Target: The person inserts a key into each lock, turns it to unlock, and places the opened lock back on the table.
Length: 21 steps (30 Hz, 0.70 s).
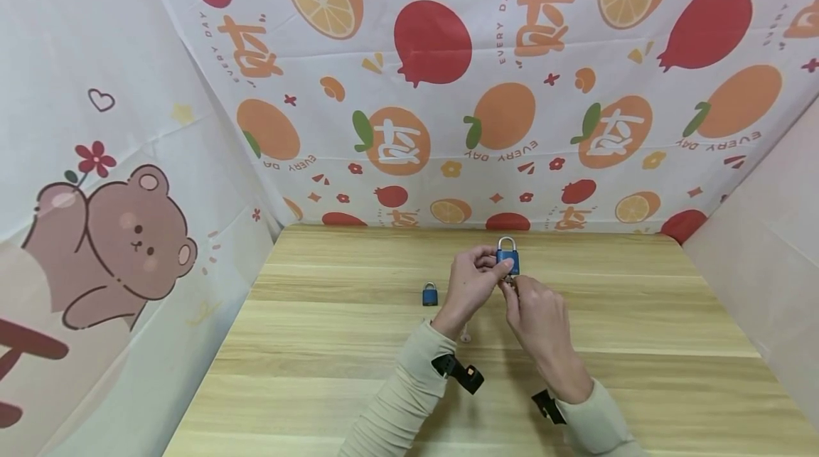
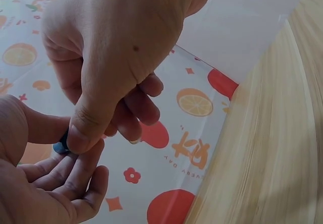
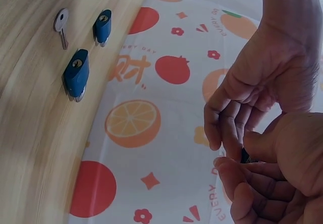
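Observation:
My left hand (image 1: pixel 470 281) holds a blue padlock (image 1: pixel 507 258) upright, its thumb across the body and the silver shackle at the top. My right hand (image 1: pixel 540 315) pinches a small metal piece, which looks like a key (image 1: pixel 509 278), at the padlock's underside. Fingers cover most of it. In the left wrist view, only a bit of the blue padlock (image 2: pixel 60 147) shows between the two hands. On the table to the left stands a small blue padlock (image 1: pixel 429 294). A loose key (image 1: pixel 465 335) lies beside my left wrist.
The right wrist view shows a larger blue padlock (image 3: pixel 76 75) and a smaller one (image 3: pixel 102 27) on the wooden table (image 3: pixel 30 108), keyholes showing, with a key (image 3: pixel 61 24) close by. A fruit-print cloth (image 1: pixel 435 116) hangs behind the table; a bear-print cloth (image 1: pixel 147 229) hangs at left.

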Each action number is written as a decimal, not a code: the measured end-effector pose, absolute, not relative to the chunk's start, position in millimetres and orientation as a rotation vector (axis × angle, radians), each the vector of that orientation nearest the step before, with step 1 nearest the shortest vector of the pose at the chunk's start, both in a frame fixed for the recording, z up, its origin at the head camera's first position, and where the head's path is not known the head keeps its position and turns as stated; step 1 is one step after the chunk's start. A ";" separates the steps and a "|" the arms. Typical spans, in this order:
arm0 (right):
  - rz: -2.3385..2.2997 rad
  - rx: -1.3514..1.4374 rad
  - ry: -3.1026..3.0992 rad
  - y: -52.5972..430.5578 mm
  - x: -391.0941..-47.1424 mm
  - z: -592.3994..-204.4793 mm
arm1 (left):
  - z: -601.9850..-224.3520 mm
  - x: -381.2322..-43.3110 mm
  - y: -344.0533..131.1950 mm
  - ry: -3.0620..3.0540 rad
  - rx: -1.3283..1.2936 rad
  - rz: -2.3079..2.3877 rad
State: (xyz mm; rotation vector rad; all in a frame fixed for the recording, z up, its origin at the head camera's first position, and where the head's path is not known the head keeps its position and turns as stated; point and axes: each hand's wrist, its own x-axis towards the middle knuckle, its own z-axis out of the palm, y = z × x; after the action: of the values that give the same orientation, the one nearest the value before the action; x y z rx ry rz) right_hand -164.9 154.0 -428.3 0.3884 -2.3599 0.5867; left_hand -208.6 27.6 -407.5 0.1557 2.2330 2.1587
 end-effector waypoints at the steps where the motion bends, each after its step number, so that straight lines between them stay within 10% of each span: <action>1: 0.595 0.391 -2.361 153.8 -164.8 -428.5 | -407.6 -208.7 27.6 2.235 0.155 2.157; 21: 0.654 0.358 -2.424 151.8 -162.8 -427.2 | -410.6 -207.2 27.2 2.226 0.166 2.167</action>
State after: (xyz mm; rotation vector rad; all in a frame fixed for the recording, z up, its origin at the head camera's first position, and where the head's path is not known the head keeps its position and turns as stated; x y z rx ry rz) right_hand -162.8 151.8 -427.2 0.3579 -2.4243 0.6541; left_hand -207.2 27.2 -410.6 0.1662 2.2265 2.1668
